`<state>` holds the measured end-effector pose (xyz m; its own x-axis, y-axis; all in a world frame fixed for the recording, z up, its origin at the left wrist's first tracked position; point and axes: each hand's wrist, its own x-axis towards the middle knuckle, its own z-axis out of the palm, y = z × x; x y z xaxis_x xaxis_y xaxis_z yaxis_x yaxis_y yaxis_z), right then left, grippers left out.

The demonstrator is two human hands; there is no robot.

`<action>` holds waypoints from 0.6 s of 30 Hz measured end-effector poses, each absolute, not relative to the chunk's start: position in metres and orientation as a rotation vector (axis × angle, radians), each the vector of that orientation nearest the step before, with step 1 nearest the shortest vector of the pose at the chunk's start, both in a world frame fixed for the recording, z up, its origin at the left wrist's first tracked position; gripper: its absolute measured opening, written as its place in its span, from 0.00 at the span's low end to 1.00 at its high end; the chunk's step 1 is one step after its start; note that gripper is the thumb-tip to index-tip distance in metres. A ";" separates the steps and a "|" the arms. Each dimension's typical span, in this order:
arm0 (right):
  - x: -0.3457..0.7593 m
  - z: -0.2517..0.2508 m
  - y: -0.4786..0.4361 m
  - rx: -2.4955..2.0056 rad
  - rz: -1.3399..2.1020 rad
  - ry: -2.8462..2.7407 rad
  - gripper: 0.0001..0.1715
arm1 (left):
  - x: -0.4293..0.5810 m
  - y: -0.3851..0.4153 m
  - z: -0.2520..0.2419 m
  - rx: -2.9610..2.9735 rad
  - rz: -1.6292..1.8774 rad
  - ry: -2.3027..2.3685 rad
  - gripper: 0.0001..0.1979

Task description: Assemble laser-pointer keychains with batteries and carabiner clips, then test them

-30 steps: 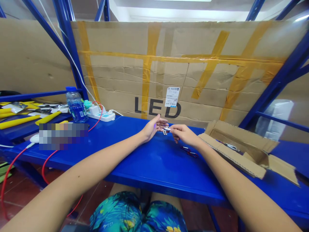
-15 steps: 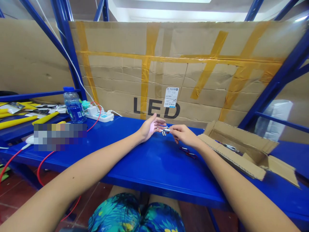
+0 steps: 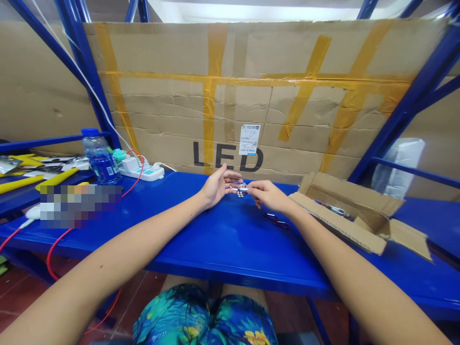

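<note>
A small silver metal piece (image 3: 241, 189), with several shiny ring-like bits on its lower side, is pinched between the thumb and fingers of my right hand (image 3: 268, 195). Its exact kind is too small to make out. My left hand (image 3: 217, 186) is beside it, palm turned toward the piece, thumb raised and fingers stretched out apart. The left fingertips meet or nearly touch the piece's left end. Below my right hand, two red carabiners with silver gates (image 3: 276, 220) lie on the blue table (image 3: 215, 239).
An opened cardboard box (image 3: 345, 215) with scissors (image 3: 336, 210) inside stands at right. On the left are a blue-capped bottle (image 3: 100, 158), a white power strip (image 3: 147, 172), a red cable (image 3: 53, 254) and yellow-handled items (image 3: 21, 184). A large carton (image 3: 168, 105) rises behind.
The camera view has shifted slightly, so the scene sits a little further left and higher. Both hands keep nearly the same pose around the silver piece.
</note>
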<state>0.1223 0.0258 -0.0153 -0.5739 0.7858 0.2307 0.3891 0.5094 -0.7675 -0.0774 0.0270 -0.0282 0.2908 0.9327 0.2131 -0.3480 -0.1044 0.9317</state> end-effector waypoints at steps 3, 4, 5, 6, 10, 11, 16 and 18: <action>0.122 -0.016 0.027 -0.907 0.938 -2.185 0.12 | -0.078 0.027 -0.028 1.223 1.213 0.639 0.31; 0.122 -0.016 0.028 -0.891 0.949 -2.182 0.12 | -0.078 0.027 -0.028 1.225 1.215 0.638 0.31; 0.122 -0.016 0.028 -0.884 0.955 -2.179 0.13 | -0.078 0.027 -0.028 1.227 1.216 0.638 0.31; 0.123 -0.017 0.028 -0.885 0.955 -2.179 0.13 | -0.078 0.028 -0.028 1.230 1.215 0.642 0.30; 0.123 -0.015 0.028 -0.915 0.922 -2.185 0.14 | -0.077 0.029 -0.029 1.243 1.200 0.678 0.30; 0.123 -0.015 0.028 -0.908 0.927 -2.182 0.14 | -0.077 0.030 -0.029 1.245 1.198 0.680 0.30; 0.123 -0.014 0.026 -0.887 0.941 -2.168 0.13 | -0.078 0.031 -0.029 1.271 1.200 0.655 0.30; 0.123 -0.014 0.027 -0.901 0.908 -2.173 0.12 | -0.078 0.031 -0.029 1.282 1.211 0.668 0.31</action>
